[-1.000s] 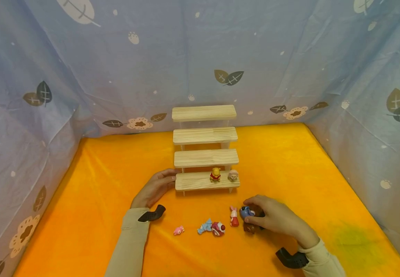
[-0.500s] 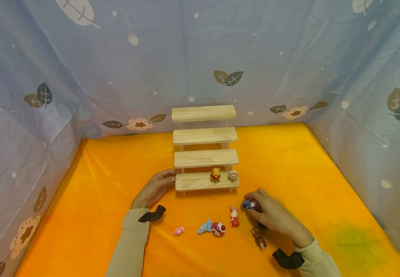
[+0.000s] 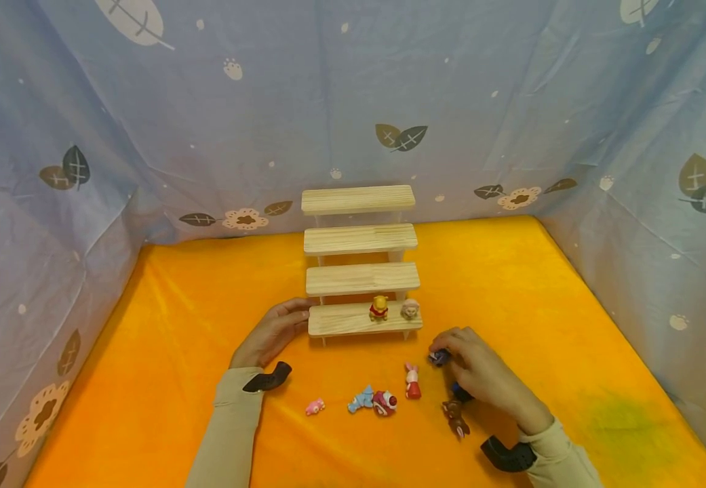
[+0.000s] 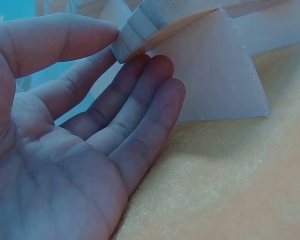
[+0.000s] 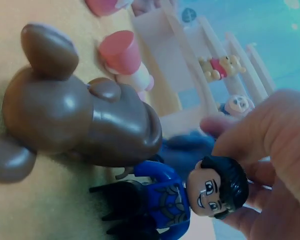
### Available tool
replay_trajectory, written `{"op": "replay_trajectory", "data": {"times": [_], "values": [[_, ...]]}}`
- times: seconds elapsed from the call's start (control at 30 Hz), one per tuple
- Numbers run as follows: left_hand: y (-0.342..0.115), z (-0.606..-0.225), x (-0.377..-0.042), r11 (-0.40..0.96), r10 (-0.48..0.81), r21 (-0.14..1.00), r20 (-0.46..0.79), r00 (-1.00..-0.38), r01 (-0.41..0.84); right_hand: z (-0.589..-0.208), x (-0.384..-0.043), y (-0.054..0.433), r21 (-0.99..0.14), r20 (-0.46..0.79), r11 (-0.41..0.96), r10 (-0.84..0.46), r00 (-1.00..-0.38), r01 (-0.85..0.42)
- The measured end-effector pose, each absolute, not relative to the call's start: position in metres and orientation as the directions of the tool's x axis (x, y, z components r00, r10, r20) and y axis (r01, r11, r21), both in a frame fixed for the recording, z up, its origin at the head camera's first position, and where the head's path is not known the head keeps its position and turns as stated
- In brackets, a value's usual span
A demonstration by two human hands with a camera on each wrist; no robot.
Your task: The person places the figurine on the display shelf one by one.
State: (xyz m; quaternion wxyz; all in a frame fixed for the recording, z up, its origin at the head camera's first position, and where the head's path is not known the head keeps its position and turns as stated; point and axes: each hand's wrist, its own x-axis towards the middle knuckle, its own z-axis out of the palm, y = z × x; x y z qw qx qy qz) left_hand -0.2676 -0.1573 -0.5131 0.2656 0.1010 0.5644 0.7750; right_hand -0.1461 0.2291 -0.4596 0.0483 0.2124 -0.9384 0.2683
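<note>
R hand (image 3: pixel 481 369): low over surface, well apart from L; thumb + fingertips pinch dark blue toy
Dark blue toy (image 3: pixel 439 357): mostly hidden by fingers, R of shelf's lowest board, just off its front corner
Good hold: prob best to pinch it by the body, lift straight up first, then shift sideways, so fingers don't drag neighbours
Black-haired doll (image 5: pixel 165 195): lies under R palm, in blue top; can't tell if hand touches it; likeliest thing to get knocked
L hand (image 3: pixel 276 332): thumb + fingers bracket L end of lowest board; a light hold should steady it w/o tipping
Wooden shelf (image 3: pixel 340 320): 4 stepped boards, upright
Lowest board: yellow bear (image 3: pixel 379 308) R of centre, pale pink toy (image 3: pixel 410 309) near R end; R corner looks tight, more room to L
Nearby toys: red-dressed rabbit (image 3: pixel 412 381) just L of R hand; brown toy (image 3: pixel 455 418) lying below it
Further L: light blue toy (image 3: pixel 361 399) beside crimson toy (image 3: pixel 384 402); small pink toy (image 3: pixel 315 407) apart
Surface (image 3: pixel 542 291): orange-yellow cloth, wide room R of shelf
Edges: patterned curtain (image 3: pixel 481 88) at back + both sides, close behind shelf; near edge out of view
</note>
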Motion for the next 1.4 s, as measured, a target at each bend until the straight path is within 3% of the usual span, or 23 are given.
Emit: {"op": "replay_trajectory", "data": {"times": [0.33,0.57,0.87,1.13,1.4], "values": [[-0.158,-0.515,-0.269,-0.205,0.535,0.935,-0.142,-0.833,-0.291,-0.456,-0.145,0.225,-0.435,0.088,0.866,-0.230,-0.969,-0.245],[-0.159,-0.516,-0.269,-0.205,0.547,0.933,-0.141,-0.825,-0.295,-0.458,-0.147,0.222,-0.369,0.155,0.872,-0.282,-0.947,-0.320],[-0.159,-0.516,-0.270,-0.207,0.543,0.935,-0.134,-0.829,-0.286,-0.461,-0.153,0.218,-0.507,0.093,0.814,-0.275,-0.957,-0.284],[-0.159,-0.515,-0.269,-0.220,0.547,0.930,-0.132,-0.827,-0.294,-0.464,-0.158,0.211,-0.536,0.089,0.792,-0.290,-0.953,-0.292],[-0.159,-0.513,-0.268,-0.222,0.534,0.928,-0.141,-0.834,-0.299,-0.468,-0.161,0.210,-0.600,0.086,0.774,-0.190,-0.978,-0.203]]}}
